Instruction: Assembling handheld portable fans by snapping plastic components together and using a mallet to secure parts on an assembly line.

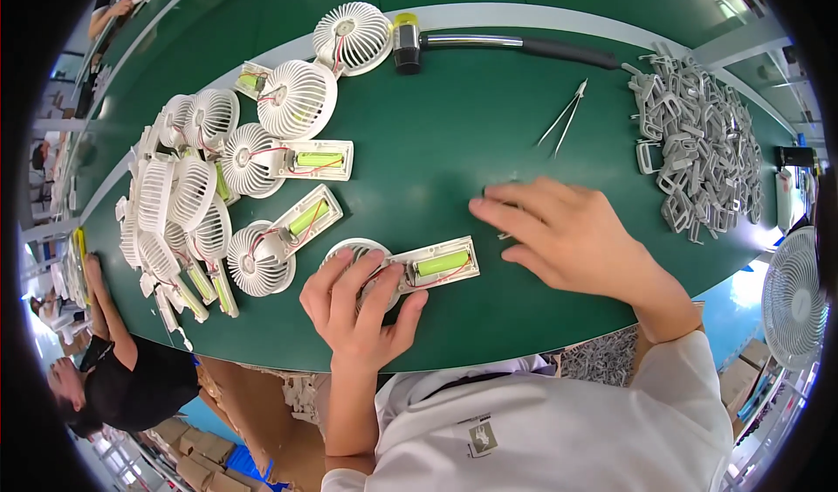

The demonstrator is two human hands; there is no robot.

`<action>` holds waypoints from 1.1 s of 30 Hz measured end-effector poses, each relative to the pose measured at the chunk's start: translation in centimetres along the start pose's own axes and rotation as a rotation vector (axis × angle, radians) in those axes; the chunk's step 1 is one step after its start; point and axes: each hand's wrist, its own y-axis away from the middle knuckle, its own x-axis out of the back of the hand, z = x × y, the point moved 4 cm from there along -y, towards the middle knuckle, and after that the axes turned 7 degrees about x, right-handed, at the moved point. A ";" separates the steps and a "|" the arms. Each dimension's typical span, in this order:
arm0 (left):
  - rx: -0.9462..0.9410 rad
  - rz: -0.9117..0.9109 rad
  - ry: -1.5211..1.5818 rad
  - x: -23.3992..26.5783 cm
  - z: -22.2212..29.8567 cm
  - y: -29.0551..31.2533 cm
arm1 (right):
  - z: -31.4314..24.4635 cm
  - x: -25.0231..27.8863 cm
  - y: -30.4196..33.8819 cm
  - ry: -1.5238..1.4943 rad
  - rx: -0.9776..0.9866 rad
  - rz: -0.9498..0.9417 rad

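Observation:
A white handheld fan half (pixel 472 259) lies on the green table in front of me, its round slatted head to the left. Its open handle holds a green battery cell (pixel 443 264) with red wires. My left hand (pixel 362 304) grips the slatted head, fingers curved over it and hiding much of it. To the right of the handle's end, my right hand (pixel 559 234) hovers with thumb and fingers apart. A tiny pale piece by its thumb is too small to make out. Tweezers (pixel 572 115) lie beyond that hand.
Several similar fan halves (pixel 253 160) are heaped on the left. A mallet (pixel 471 41) with a black handle lies at the back. Grey plastic clips (pixel 698 143) form a pile on the right. Beside the table stands a grey fan (pixel 794 295); another person (pixel 131 378) works at far left.

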 end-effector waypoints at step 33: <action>0.087 0.038 -0.019 0.5 -0.5 -0.1 | 1.6 -2.1 1.6 -0.142 0.073 -0.058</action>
